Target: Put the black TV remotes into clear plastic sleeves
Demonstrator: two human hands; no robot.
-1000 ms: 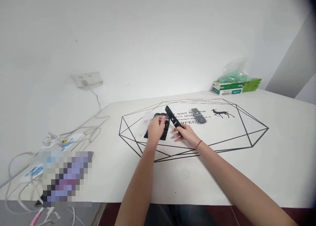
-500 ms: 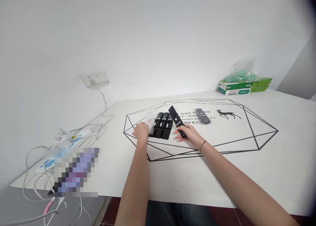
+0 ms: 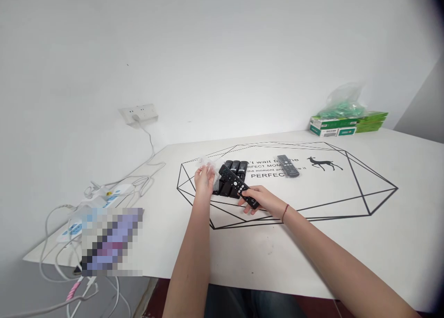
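Note:
My right hand [image 3: 258, 198] grips the lower end of a black remote control [image 3: 237, 184], button side up, its far end tilted to the left. My left hand [image 3: 204, 180] is closed on a clear plastic bag [image 3: 211, 164] close to the remote's far end. Beneath the held remote, three black remotes [image 3: 236, 166] lie side by side on the table, partly covered by it. Farther right, another remote [image 3: 287, 165] in a clear sleeve lies on the printed lettering.
On the white table [image 3: 329, 244], a power strip [image 3: 118, 193] with tangled white cables and a pixelated item [image 3: 113, 244] are at the left. Green and white boxes [image 3: 333, 126] with a plastic bag [image 3: 343, 102] on top stand at the back right. A socket [image 3: 140, 113] is on the wall.
The remote in my right hand has swung left, now across the row of remotes. My left hand has risen slightly with the plastic bag, which is now nearer the remote's tip.

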